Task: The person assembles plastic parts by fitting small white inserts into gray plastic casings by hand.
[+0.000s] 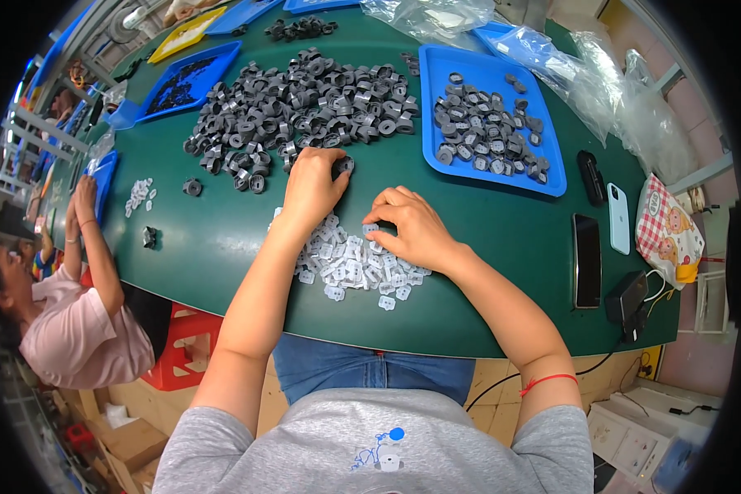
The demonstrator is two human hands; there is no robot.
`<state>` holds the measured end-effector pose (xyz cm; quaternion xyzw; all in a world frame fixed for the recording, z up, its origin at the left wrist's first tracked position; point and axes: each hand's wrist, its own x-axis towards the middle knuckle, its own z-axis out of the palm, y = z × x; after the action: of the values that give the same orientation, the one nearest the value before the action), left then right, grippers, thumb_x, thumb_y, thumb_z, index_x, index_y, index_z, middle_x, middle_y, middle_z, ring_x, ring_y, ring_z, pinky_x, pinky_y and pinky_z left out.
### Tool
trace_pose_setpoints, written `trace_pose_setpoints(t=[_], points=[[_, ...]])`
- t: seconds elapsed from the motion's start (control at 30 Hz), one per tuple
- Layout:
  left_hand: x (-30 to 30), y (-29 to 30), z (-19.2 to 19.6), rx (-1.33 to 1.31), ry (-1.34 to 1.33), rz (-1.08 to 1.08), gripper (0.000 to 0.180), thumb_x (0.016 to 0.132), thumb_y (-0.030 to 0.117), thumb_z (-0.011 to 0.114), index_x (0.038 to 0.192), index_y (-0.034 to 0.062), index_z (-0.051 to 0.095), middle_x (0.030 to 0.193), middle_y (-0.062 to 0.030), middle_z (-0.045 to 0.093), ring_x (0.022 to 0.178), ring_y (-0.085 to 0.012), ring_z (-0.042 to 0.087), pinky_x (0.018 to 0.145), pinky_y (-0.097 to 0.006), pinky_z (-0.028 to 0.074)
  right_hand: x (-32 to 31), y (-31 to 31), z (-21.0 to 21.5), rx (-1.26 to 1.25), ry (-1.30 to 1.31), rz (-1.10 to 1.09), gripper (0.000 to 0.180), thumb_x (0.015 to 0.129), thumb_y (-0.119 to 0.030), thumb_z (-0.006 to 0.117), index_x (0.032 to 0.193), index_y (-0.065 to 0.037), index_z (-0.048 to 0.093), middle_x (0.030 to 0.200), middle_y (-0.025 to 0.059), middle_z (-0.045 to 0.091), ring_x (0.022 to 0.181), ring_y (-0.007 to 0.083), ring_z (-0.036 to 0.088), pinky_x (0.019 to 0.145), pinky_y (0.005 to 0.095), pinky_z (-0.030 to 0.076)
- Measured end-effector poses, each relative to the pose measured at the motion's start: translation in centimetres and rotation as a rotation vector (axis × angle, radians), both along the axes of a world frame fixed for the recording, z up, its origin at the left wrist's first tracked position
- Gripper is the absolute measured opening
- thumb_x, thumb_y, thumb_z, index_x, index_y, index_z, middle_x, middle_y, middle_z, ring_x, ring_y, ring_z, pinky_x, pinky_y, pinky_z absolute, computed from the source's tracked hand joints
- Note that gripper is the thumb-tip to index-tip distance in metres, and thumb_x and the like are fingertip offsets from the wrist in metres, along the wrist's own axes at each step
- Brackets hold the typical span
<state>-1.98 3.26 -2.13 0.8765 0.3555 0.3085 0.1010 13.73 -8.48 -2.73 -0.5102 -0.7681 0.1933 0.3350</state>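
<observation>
My left hand (315, 179) is closed on a dark grey ring-shaped plastic part (345, 165), at the near edge of a big heap of the same grey parts (305, 103). Between the fingertips of my right hand (416, 226) is a small translucent white plastic plate (370, 228). It is pinched just above a pile of similar white plates (350, 263) lying in front of me. To the right of the heap, a blue tray (494, 177) holds many grey parts, several with a white plate showing in them.
A dark phone (586, 262), a light blue phone (618, 218) and a black adapter (627, 298) lie at the right. Clear plastic bags (634, 107) crowd the back right. Another blue tray (193, 82) with small black pieces stands back left. A co-worker (78, 321) sits at the left.
</observation>
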Motion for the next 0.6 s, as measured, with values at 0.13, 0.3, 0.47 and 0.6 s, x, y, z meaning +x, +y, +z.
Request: trace_pose_setpoints(t=[0.13,0.3,0.47,0.6], points=[[0.5,-0.5,0.7,-0.062,-0.017,0.041,0.03,0.065,0.006,0.063,0.093,-0.0015,0.061,0.084,-0.0187,0.061,0.079,-0.0318,0.058,0.075,-0.037,0.047,-0.1,0.1,0.3,-0.195,0.372,-0.141,0.012,0.075,-0.009,0.062,0.084,-0.002,0.058,0.079,0.0053,0.058,0.071,0.0153,0.056,0.064,0.028,0.044],[1.5,-2.1,1.8,-0.592,-0.45,-0.11,0.031,0.069,0.001,0.062,0.1,-0.0004,0.059,0.089,-0.0133,0.059,0.071,-0.0159,0.061,0.064,-0.026,0.05,0.3,0.5,0.2,-0.192,0.903,-0.28,0.013,0.083,-0.006,0.056,0.094,-0.001,0.054,0.079,0.0045,0.059,0.069,0.0086,0.056,0.059,0.0202,0.045],[2.2,-3.1,0.8,-1.084,-0.584,-0.327,0.028,0.077,-0.004,0.055,0.105,-0.0022,0.056,0.089,-0.0057,0.056,0.075,-0.0106,0.06,0.068,-0.021,0.05,0.1,0.7,-0.4,-0.056,1.062,-0.238,0.013,0.084,-0.006,0.055,0.095,0.0,0.055,0.079,0.004,0.06,0.072,0.0088,0.057,0.061,0.0208,0.045],[2.7,-3.7,1.3,-1.136,-0.652,-0.29,0.025,0.08,-0.003,0.052,0.105,-0.0031,0.055,0.09,-0.0054,0.057,0.075,-0.0101,0.06,0.068,-0.021,0.05,0.6,0.9,-0.4,-0.085,1.0,-0.283,0.016,0.084,-0.007,0.055,0.098,0.001,0.056,0.08,0.0044,0.06,0.071,0.0088,0.057,0.062,0.0207,0.046]])
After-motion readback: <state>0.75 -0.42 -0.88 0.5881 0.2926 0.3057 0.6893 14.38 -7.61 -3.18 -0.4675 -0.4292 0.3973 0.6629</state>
